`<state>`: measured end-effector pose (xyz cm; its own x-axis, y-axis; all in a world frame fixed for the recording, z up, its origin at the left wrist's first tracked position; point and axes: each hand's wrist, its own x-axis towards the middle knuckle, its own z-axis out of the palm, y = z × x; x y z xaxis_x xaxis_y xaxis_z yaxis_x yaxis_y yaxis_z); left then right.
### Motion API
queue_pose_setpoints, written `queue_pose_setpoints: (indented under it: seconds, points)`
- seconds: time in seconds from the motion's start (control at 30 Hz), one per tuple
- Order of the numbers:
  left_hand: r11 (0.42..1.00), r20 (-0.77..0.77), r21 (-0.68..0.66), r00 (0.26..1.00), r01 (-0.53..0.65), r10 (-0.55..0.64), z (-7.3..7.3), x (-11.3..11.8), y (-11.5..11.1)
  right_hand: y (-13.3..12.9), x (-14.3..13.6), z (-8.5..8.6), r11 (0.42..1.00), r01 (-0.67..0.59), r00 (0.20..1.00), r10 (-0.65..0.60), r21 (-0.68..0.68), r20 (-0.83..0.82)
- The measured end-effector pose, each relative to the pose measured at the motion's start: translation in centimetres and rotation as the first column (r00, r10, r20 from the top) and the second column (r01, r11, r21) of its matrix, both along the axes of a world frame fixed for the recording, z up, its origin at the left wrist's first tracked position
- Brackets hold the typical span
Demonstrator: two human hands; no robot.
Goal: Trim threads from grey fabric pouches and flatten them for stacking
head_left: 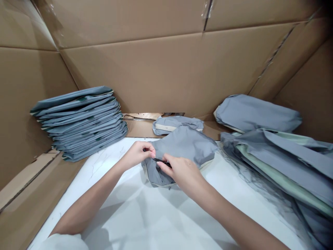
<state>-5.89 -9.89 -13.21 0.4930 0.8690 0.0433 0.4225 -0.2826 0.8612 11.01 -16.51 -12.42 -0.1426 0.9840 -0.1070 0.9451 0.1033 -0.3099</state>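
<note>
A grey fabric piece (186, 144) with a pale edging lies on the white table in front of me, bunched and slightly puffed up. Over its left part, my left hand (140, 152) is closed in a pinch; what lies between its fingertips is too small to make out. My right hand (179, 168) grips a small black pointed tool (163, 161) that looks like thread snips. Its tip points left, close to the left fingertips. The fingers of my right hand partly cover the tool, so its handle is mostly hidden.
A tall stack of folded grey-blue fabric pieces (85, 125) stands at left. Behind the work lies another grey piece with a pale strip (179, 123). On the right are a puffed grey piece (256, 113) and a loose grey-green heap (286, 166). Cardboard walls (161, 73) surround the table (125, 215).
</note>
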Motion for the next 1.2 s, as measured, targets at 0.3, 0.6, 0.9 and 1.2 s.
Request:
queue_pose_setpoints:
  seconds: [0.3, 0.6, 0.9, 1.2]
  points:
    - [1.0, 0.004, 0.01, 1.0, -0.022, 0.022, 0.0, 0.1, -0.1, 0.1, -0.1, -0.4, 1.0, -0.007, 1.0, 0.007, 0.01, -0.013]
    - [1.0, 0.0, 0.013, 1.0, -0.022, 0.022, 0.0, 0.1, -0.1, 0.1, 0.0, -0.5, 1.0, -0.018, 1.0, 0.018, 0.02, -0.019]
    - [0.999, 0.091, -0.044, 0.995, -0.023, 0.027, -0.2, 0.0, 0.1, -0.1, 0.1, 0.4, 1.0, -0.007, 1.0, 0.007, -0.02, 0.01]
    - [0.792, -0.147, 0.484, 0.858, -0.371, 0.492, 2.8, -7.2, 3.3, 0.0, 4.6, 4.6, 0.987, 0.148, 0.988, -0.151, 0.065, 0.043]
